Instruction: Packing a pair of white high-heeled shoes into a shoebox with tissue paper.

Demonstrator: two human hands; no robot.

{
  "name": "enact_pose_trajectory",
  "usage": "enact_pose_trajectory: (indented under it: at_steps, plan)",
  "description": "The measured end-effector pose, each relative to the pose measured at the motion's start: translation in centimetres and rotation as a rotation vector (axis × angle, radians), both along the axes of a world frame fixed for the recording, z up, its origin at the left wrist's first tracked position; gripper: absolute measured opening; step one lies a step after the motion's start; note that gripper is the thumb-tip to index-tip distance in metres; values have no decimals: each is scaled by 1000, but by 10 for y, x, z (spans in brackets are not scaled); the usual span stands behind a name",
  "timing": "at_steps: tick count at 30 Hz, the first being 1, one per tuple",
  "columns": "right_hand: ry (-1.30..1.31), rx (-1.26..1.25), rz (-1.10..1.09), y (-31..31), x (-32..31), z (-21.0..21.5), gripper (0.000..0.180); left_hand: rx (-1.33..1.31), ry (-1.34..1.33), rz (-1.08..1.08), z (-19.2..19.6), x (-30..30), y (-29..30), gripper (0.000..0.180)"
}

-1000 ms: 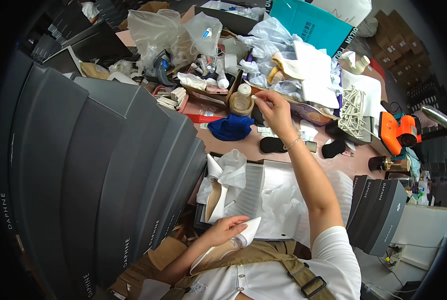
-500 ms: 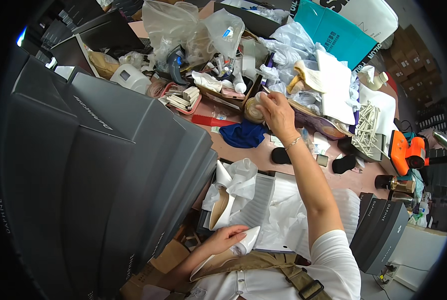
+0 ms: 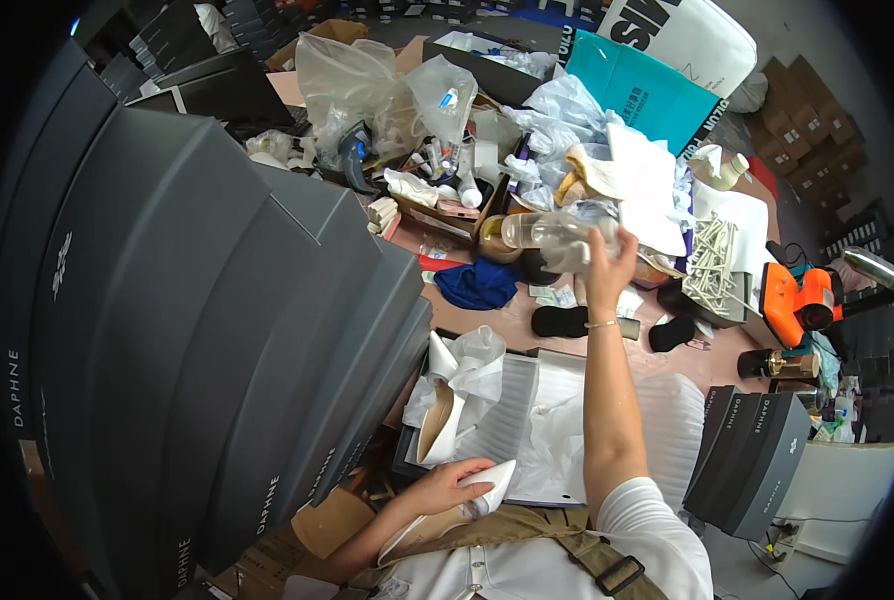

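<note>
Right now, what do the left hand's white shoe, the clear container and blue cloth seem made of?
Held white shoe: smooth, faintly glossy, perhaps leather or synthetic. Clear container: see-through, shiny, likely plastic, possibly glass. Blue cloth: soft matte folds suggest fabric.

White shirt (image 3: 662,545), khaki strap (image 3: 575,550)

The shirt's right sleeve (image 3: 629,508) is short, and small round buttons (image 3: 477,565) run down its front. The broad strap, seemingly part of an apron though the view crops it, carries a black buckle (image 3: 619,573). A thin bracelet (image 3: 602,324) circles the right hand's (image 3: 611,274) wrist.
</note>
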State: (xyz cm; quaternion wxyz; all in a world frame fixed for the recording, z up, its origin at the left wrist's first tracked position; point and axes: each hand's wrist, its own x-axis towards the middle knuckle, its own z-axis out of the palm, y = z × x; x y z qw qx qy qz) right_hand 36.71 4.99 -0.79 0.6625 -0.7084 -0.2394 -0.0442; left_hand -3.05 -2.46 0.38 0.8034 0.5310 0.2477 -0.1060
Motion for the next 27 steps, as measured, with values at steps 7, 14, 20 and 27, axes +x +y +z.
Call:
enact_pose_trajectory:
  at_steps: [7, 14, 20, 27]
  plan:
    - [592, 514, -103, -27, 7, -66, 30, 43, -25, -123, 7, -5, -6, 58]
    - [-565, -307, 298, 53, -30, -10, 35, 216, -87, -267, 34, -28, -1, 82]
    - [-672, -506, 411, 79, -24, -8, 25, 342, -75, -347, 52, -32, 3, 85]
    - [-236, -573, 619, -17, -47, 61, 24, 393, -108, -294, 73, -27, -3, 76]
